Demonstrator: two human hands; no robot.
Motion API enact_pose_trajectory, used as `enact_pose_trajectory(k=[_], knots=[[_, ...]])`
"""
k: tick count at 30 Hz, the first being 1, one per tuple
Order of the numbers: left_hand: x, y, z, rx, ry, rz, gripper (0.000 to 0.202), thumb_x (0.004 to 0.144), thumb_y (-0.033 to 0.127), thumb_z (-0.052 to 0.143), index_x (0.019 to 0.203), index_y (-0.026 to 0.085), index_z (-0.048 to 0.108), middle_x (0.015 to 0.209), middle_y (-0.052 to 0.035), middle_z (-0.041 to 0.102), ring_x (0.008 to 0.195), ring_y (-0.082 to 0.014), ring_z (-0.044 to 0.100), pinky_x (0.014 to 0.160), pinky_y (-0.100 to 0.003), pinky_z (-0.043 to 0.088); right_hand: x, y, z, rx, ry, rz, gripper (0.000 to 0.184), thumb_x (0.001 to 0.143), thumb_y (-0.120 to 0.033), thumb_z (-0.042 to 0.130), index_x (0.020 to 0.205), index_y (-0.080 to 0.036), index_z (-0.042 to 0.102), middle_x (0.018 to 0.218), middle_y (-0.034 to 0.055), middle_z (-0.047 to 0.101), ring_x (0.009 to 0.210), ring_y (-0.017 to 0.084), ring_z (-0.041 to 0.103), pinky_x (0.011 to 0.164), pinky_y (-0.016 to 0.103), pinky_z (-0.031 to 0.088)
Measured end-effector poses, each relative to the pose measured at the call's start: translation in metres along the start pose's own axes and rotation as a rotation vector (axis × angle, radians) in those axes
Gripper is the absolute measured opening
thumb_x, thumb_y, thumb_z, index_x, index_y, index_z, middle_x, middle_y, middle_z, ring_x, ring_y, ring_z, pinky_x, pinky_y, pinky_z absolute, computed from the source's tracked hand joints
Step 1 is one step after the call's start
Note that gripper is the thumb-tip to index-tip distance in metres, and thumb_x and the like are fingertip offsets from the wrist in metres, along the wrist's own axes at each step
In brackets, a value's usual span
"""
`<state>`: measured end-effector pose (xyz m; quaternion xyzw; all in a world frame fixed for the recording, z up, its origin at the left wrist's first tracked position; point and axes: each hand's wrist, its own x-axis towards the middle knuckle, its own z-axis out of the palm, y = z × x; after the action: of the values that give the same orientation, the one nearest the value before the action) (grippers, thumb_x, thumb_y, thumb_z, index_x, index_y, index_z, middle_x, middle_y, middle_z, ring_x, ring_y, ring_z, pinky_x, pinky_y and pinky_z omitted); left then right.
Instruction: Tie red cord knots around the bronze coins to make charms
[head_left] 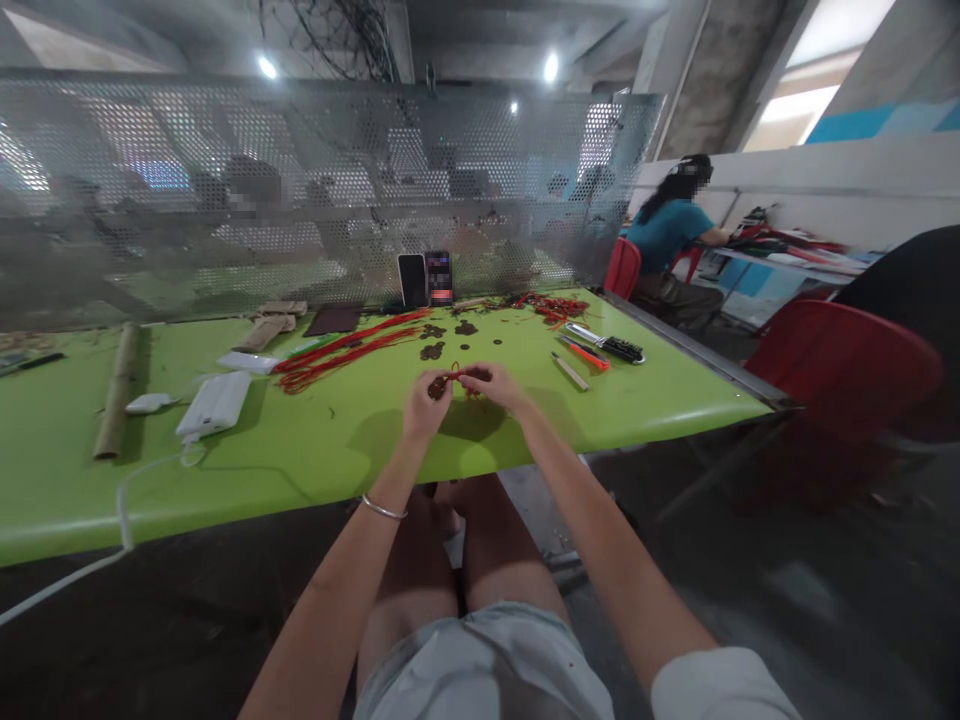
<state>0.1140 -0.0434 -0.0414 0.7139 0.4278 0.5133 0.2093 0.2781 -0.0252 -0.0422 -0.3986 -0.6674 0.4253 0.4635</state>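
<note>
My left hand (424,404) and my right hand (491,385) meet over the green table (300,450), close to its near edge. Both are pinched on a red cord (455,375). The left fingers also hold a small dark round piece (438,387) strung on that cord. Beyond the hands lie several more dark round pieces (433,350) and a bundle of long red cords (341,352).
A white power bank (214,403) with a cable, a cardboard tube (118,392), two phones (426,279) and cutters (600,348) lie on the table. A perforated metal screen (300,190) stands behind it. Red chairs (840,385) and a seated person (671,240) are at right.
</note>
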Motion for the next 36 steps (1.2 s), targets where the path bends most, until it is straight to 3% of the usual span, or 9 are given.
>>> enact_pose_trajectory(k=[7, 11, 13, 16, 19, 21, 25, 29, 36], knots=[[0.0, -0.013, 0.0, 0.146, -0.025, -0.128, 0.015, 0.072, 0.015, 0.058, 0.081, 0.02, 0.068, 0.083, -0.0065, 0.067, 0.067, -0.0188, 0.06, 0.061, -0.032, 0.049, -0.002, -0.004, -0.002, -0.115, 0.137, 0.063, 0.016, 0.082, -0.026, 0.056, 0.091, -0.015, 0.064, 0.081, 0.0075, 0.065, 0.068, 0.014, 0.061, 0.067, 0.03, 0.051], [0.001, -0.018, 0.001, 0.229, -0.049, -0.137, 0.012, 0.07, 0.018, 0.059, 0.074, 0.023, 0.069, 0.078, -0.0046, 0.067, 0.065, -0.0194, 0.059, 0.061, -0.032, 0.047, -0.002, -0.003, -0.003, -0.179, 0.186, 0.046, 0.016, 0.082, -0.027, 0.055, 0.088, -0.015, 0.064, 0.079, 0.0065, 0.065, 0.063, 0.014, 0.061, 0.063, 0.029, 0.049], [0.002, -0.02, 0.001, 0.269, -0.058, -0.127, 0.012, 0.071, 0.018, 0.059, 0.073, 0.023, 0.069, 0.079, -0.0048, 0.067, 0.068, -0.0204, 0.059, 0.065, -0.034, 0.047, -0.001, -0.002, -0.003, -0.208, 0.195, 0.031, 0.018, 0.082, -0.03, 0.055, 0.087, -0.015, 0.063, 0.077, 0.0061, 0.065, 0.062, 0.014, 0.06, 0.063, 0.029, 0.048], [0.003, -0.021, 0.002, 0.335, -0.052, -0.105, 0.015, 0.07, 0.017, 0.06, 0.079, 0.024, 0.069, 0.088, -0.0073, 0.066, 0.086, -0.0273, 0.058, 0.08, -0.045, 0.044, -0.001, 0.0, -0.003, -0.257, 0.192, 0.013, 0.02, 0.082, -0.031, 0.053, 0.087, -0.014, 0.063, 0.074, 0.0062, 0.064, 0.062, 0.014, 0.06, 0.061, 0.029, 0.047], [0.002, -0.019, -0.001, 0.392, -0.03, -0.09, 0.024, 0.07, 0.017, 0.06, 0.093, 0.025, 0.066, 0.105, -0.01, 0.062, 0.105, -0.0342, 0.049, 0.088, -0.056, 0.035, -0.001, 0.002, -0.002, -0.32, 0.18, -0.014, 0.02, 0.082, -0.031, 0.052, 0.088, -0.015, 0.063, 0.075, 0.0069, 0.065, 0.062, 0.015, 0.059, 0.061, 0.029, 0.046], [-0.001, -0.016, -0.006, 0.417, -0.033, -0.075, 0.028, 0.073, 0.018, 0.058, 0.099, 0.025, 0.063, 0.109, -0.0105, 0.06, 0.106, -0.0344, 0.049, 0.088, -0.057, 0.035, -0.002, 0.002, 0.0, -0.37, 0.158, -0.051, 0.018, 0.082, -0.03, 0.053, 0.087, -0.017, 0.064, 0.078, 0.0069, 0.065, 0.065, 0.015, 0.059, 0.063, 0.03, 0.046], [-0.013, -0.011, -0.029, 0.474, -0.09, -0.024, 0.027, 0.075, 0.022, 0.056, 0.102, 0.025, 0.062, 0.107, -0.0112, 0.06, 0.101, -0.0341, 0.052, 0.088, -0.057, 0.035, -0.005, 0.0, 0.005, -0.461, 0.045, -0.135, 0.014, 0.081, -0.022, 0.054, 0.089, -0.018, 0.066, 0.079, 0.0058, 0.065, 0.067, 0.016, 0.058, 0.064, 0.029, 0.045], [-0.025, -0.01, -0.05, 0.51, -0.223, 0.055, 0.023, 0.075, 0.021, 0.055, 0.094, 0.026, 0.066, 0.102, -0.0072, 0.065, 0.097, -0.0301, 0.056, 0.09, -0.05, 0.037, -0.009, -0.003, 0.01, -0.545, -0.074, -0.191, 0.017, 0.081, -0.019, 0.056, 0.094, -0.019, 0.066, 0.079, 0.0054, 0.064, 0.065, 0.015, 0.056, 0.061, 0.027, 0.043], [-0.029, -0.002, -0.057, 0.597, -0.35, 0.083, 0.026, 0.08, 0.02, 0.048, 0.101, 0.02, 0.063, 0.105, -0.0076, 0.065, 0.097, -0.0255, 0.057, 0.092, -0.046, 0.04, -0.01, -0.006, 0.009, -0.693, -0.116, -0.22, 0.015, 0.082, -0.021, 0.056, 0.09, -0.018, 0.069, 0.088, 0.0074, 0.06, 0.079, 0.018, 0.053, 0.069, 0.03, 0.041]])
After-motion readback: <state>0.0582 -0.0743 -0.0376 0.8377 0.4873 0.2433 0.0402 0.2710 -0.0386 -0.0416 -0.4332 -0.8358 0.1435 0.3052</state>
